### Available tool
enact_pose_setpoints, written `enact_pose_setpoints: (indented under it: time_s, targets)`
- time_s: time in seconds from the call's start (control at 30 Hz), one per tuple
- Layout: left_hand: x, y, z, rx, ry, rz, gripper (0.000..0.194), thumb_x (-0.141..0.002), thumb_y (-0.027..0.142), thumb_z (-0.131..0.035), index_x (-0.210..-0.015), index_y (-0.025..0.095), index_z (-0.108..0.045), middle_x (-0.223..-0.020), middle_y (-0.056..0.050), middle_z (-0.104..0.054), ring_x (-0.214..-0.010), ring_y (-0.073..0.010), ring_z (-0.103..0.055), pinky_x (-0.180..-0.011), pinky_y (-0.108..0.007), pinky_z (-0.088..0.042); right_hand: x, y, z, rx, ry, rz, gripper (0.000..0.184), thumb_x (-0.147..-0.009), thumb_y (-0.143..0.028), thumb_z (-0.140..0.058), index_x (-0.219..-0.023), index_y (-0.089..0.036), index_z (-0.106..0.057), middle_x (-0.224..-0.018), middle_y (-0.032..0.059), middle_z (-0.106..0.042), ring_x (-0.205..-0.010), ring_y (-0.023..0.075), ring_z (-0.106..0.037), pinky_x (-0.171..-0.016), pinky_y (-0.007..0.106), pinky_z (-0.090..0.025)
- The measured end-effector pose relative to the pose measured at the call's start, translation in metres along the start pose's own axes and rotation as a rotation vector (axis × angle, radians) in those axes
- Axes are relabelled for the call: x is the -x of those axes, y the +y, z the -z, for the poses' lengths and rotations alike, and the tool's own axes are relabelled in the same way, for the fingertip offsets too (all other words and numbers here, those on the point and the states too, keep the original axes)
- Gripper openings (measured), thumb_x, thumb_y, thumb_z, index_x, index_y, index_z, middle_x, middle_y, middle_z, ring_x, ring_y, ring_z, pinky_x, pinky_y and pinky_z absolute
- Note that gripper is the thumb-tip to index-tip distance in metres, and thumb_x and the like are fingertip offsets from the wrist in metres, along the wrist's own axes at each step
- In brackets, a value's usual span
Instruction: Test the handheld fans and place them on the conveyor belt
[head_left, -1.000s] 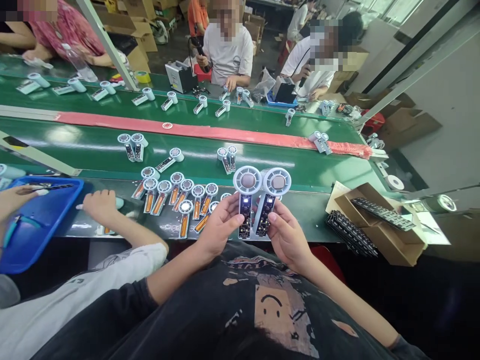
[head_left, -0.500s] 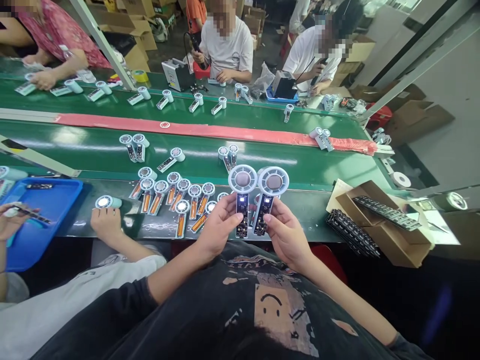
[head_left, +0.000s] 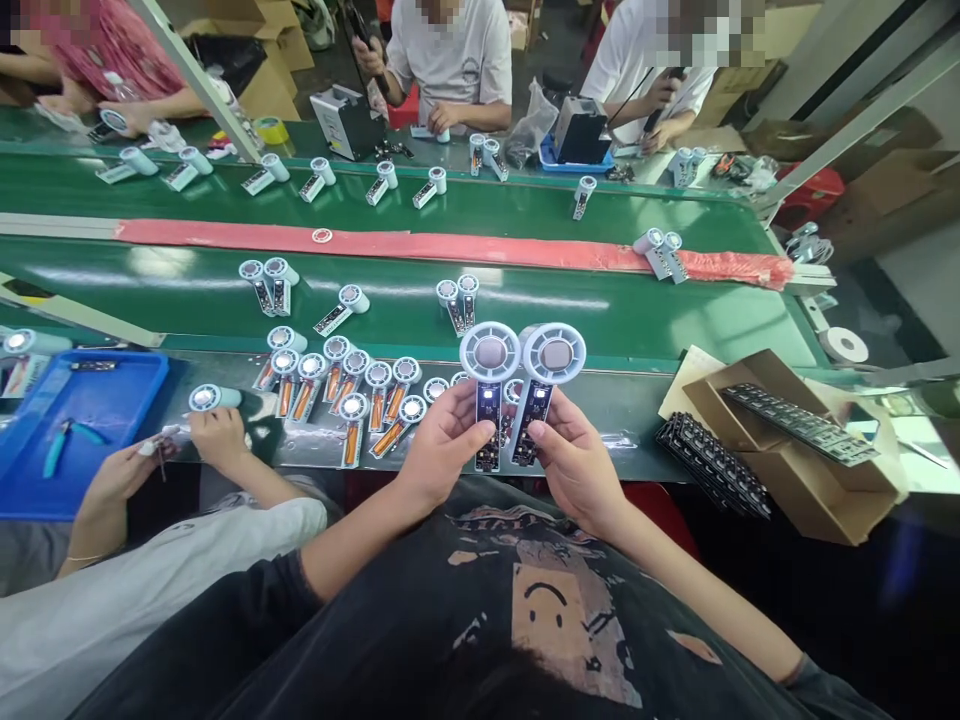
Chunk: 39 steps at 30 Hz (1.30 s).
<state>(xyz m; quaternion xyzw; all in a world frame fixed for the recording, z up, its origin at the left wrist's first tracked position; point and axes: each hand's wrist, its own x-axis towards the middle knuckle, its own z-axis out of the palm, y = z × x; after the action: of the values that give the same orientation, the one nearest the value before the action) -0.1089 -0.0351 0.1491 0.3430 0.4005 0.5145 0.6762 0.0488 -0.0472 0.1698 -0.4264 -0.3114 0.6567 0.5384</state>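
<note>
My left hand (head_left: 447, 445) is closed on the handle of a handheld fan (head_left: 490, 354). It has a round, slotted, pale head and a bare circuit board with a white light lit. A matching fan (head_left: 556, 355), also lit, is gripped by my right hand (head_left: 576, 458), its handle slightly tilted. Both are held side by side above the near table edge, heads up, thumbs on the boards. To the left lie several open-handled fans (head_left: 353, 408) showing orange parts inside. A few more are partly hidden behind my hands.
A co-worker's hands (head_left: 217, 438) are beside a fan at left, near a blue tray (head_left: 150, 375) with pliers (head_left: 66, 440). Fans stand along the green conveyor (head_left: 390, 325). Stacked circuit boards (head_left: 709, 465) and a cardboard box (head_left: 814, 500) sit at right. Other people work across.
Both fans stay in my hands, lit as before. The co-worker's far hand has moved right, from over the blue tray toward their other hand, uncovering pliers. The view has shifted slightly.
</note>
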Motion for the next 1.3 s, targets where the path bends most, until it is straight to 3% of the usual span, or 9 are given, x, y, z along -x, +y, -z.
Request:
enact_pose_setpoints:
  time_s: [0.17, 0.4, 0.73, 1.07, 1.17, 1.3]
  targets:
    - [-0.005, -0.002, -0.014, 0.018, -0.018, 0.043, 0.063, -0.072, 0.042, -0.085, -0.123, 0.020, -0.055, -0.132, -0.013, -0.066, -0.129, -0.0297, -0.059, -0.115, -0.048, -0.042, -0.001, -0.013, 0.012, -0.007, -0.023, -0.009, 0.048, -0.071, -0.043, -0.088, -0.114, -0.029, -0.071, -0.127, 0.0029, -0.070, -0.128, 0.0289, -0.057, -0.116, 0.048, -0.041]
    - [-0.008, -0.006, -0.031, -0.001, -0.030, 0.031, 0.056, -0.074, 0.036, -0.083, -0.122, 0.021, -0.057, -0.132, -0.012, -0.067, -0.128, -0.0281, -0.060, -0.115, -0.046, -0.043, -0.003, -0.019, 0.026, -0.012, 0.000, -0.011, 0.042, -0.071, -0.040, -0.088, -0.109, -0.029, -0.072, -0.115, 0.0021, -0.073, -0.113, 0.0266, -0.064, -0.109, 0.046, -0.047]
    - [-0.011, -0.008, -0.040, -0.020, -0.012, -0.010, 0.056, -0.073, 0.036, -0.084, -0.120, 0.022, -0.058, -0.127, -0.010, -0.069, -0.124, -0.0275, -0.062, -0.112, -0.045, -0.045, -0.005, -0.025, 0.034, -0.022, -0.011, -0.025, 0.043, -0.073, -0.037, -0.086, -0.113, -0.029, -0.071, -0.118, 0.0020, -0.072, -0.116, 0.0255, -0.063, -0.109, 0.044, -0.047]
    - [-0.012, -0.018, -0.043, -0.181, 0.029, 0.053, 0.055, -0.069, 0.021, -0.079, -0.115, 0.019, -0.050, -0.123, -0.011, -0.068, -0.112, -0.0251, -0.068, -0.103, -0.045, -0.052, -0.013, -0.005, 0.040, 0.053, 0.058, -0.050, 0.043, -0.070, -0.036, -0.085, -0.107, -0.025, -0.065, -0.106, 0.0014, -0.073, -0.099, 0.0204, -0.068, -0.095, 0.035, -0.053]
    - [-0.011, -0.029, -0.032, -0.249, 0.064, 0.091, 0.046, -0.071, 0.018, -0.068, -0.114, 0.019, -0.051, -0.118, -0.010, -0.069, -0.106, -0.0242, -0.070, -0.098, -0.042, -0.054, -0.013, 0.010, 0.059, 0.184, 0.090, -0.068, 0.040, -0.072, -0.035, -0.076, -0.107, -0.024, -0.061, -0.107, 0.0037, -0.072, -0.096, 0.0220, -0.069, -0.089, 0.037, -0.055]
    - [-0.003, -0.061, 0.006, -0.555, 0.157, 0.225, 0.031, -0.075, 0.024, -0.059, -0.106, 0.019, -0.056, -0.101, -0.007, -0.072, -0.082, -0.0223, -0.071, -0.077, -0.037, -0.058, -0.009, 0.043, 0.105, 0.760, 0.096, -0.254, 0.034, -0.082, -0.039, -0.055, -0.111, -0.021, -0.055, -0.103, 0.0067, -0.072, -0.083, 0.0224, -0.071, -0.072, 0.034, -0.056]
